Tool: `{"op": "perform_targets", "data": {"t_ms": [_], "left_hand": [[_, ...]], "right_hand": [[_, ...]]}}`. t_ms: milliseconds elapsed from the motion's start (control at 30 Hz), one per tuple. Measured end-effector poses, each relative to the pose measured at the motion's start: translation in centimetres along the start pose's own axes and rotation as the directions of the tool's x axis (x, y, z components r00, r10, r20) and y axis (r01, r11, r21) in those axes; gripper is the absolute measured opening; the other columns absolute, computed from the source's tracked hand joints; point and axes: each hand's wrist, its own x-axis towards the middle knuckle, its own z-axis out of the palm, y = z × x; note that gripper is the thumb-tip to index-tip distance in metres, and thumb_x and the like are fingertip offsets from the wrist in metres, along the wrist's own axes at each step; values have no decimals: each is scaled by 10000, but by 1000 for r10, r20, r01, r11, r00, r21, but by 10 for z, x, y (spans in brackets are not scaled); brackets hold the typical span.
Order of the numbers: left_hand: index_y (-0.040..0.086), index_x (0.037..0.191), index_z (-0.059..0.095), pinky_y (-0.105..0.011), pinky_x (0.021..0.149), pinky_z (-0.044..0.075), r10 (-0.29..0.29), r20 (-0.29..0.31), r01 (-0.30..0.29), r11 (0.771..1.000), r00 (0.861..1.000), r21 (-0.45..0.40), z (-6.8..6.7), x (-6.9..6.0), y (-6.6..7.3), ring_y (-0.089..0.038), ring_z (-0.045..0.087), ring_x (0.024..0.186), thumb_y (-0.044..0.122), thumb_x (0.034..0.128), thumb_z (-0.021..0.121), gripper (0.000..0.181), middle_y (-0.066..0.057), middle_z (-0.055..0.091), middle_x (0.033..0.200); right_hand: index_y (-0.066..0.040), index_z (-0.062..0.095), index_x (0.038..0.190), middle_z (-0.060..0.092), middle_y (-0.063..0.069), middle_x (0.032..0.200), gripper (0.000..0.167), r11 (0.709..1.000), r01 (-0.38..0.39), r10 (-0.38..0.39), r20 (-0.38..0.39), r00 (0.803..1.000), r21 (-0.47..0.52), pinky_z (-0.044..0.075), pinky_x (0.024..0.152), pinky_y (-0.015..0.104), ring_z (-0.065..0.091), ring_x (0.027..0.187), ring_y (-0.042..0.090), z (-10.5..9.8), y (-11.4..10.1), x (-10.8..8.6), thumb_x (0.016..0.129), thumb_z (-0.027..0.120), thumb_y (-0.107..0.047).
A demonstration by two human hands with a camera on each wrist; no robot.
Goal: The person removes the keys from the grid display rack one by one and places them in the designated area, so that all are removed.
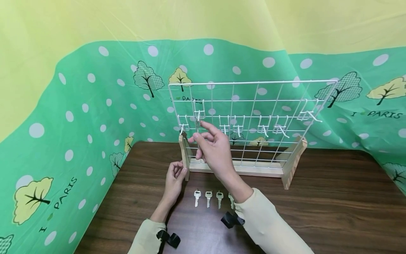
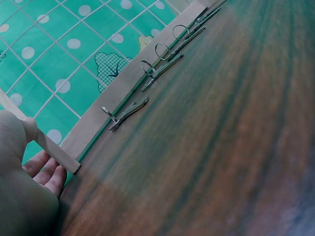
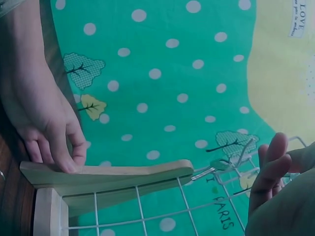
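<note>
A white wire grid rack (image 1: 253, 82) stands on a wooden base with two side supports. My left hand (image 1: 174, 178) pinches the left wooden side support (image 3: 113, 172) low down, near the tabletop. At the grid's left part my right hand (image 1: 215, 148) is raised, its thumb and index finger at a small metal key (image 1: 198, 124) just below a white hook (image 1: 198, 113). In the right wrist view, the right hand's own fingers hide that key. Another key (image 3: 203, 173) hangs at the leftmost hook. Several silver keys (image 1: 208, 198) with rings lie in a row before the rack.
More white hooks (image 1: 263, 129) line the grid to the right, with one higher at the far right. The right support (image 1: 293, 162) holds the other end. A green and yellow patterned cloth (image 1: 95, 123) surrounds the brown wooden table (image 1: 342, 197).
</note>
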Motion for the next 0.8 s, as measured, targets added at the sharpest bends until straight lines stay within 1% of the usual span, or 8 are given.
{"op": "perform_targets", "data": {"t_ms": [133,267,367,467,600,667,800], "left_hand": [[-155,1245,467,-203,1168,439,-1,1,1,1000,1000,-9,0,0,0,-410,529,1467,-67,1089,607,228,-336,586,1486],[-156,1245,466,-193,1156,446,-5,-4,5,1000,1000,-14,0,0,0,-418,527,1472,-68,1087,608,230,-344,585,1491],[-157,1246,465,-188,1148,452,-4,-5,4,1000,1000,-17,0,-1,0,-419,529,1470,-69,1088,606,229,-347,584,1491],[-161,1247,460,-184,1142,457,-2,-4,2,1000,1000,-20,0,-1,0,-429,527,1472,-69,1088,603,232,-350,581,1500],[-167,1249,456,-184,1145,454,-1,-1,1,1000,1000,-21,0,0,0,-437,519,1479,-70,1090,600,236,-354,575,1507],[-164,1248,459,-185,1148,450,-3,0,3,1000,1000,-16,0,0,0,-434,517,1482,-69,1091,599,231,-352,574,1509],[-157,1246,464,-191,1159,441,-5,0,5,1000,1000,-6,0,0,0,-432,514,1487,-60,1093,601,227,-350,575,1509]], "right_hand": [[26,508,1603,804,197,989,547,1000,25,-25,5,1000,-18,423,430,210,594,487,100,-2,-1,-1,1082,670,-13],[17,526,1592,805,206,962,529,997,61,-60,14,998,-37,425,435,216,587,477,114,-2,-4,-1,1081,661,-4],[-1,542,1581,810,177,934,500,998,59,-58,22,998,-32,379,416,206,585,472,113,-2,-5,-1,1093,650,-16],[-5,581,1515,811,129,897,414,999,52,-52,24,998,-17,346,405,203,585,468,110,-1,-7,-1,1105,638,-32],[8,614,1372,800,73,842,263,999,50,-51,20,999,12,345,408,206,577,456,108,1,-9,-1,1113,621,-38],[12,615,1314,792,62,824,205,998,54,-54,19,998,23,347,411,210,574,453,111,1,-10,-1,1114,613,-34],[8,624,1259,783,63,803,151,997,71,-71,15,997,22,361,424,219,566,454,120,2,-12,-2,1112,615,-25]]}}
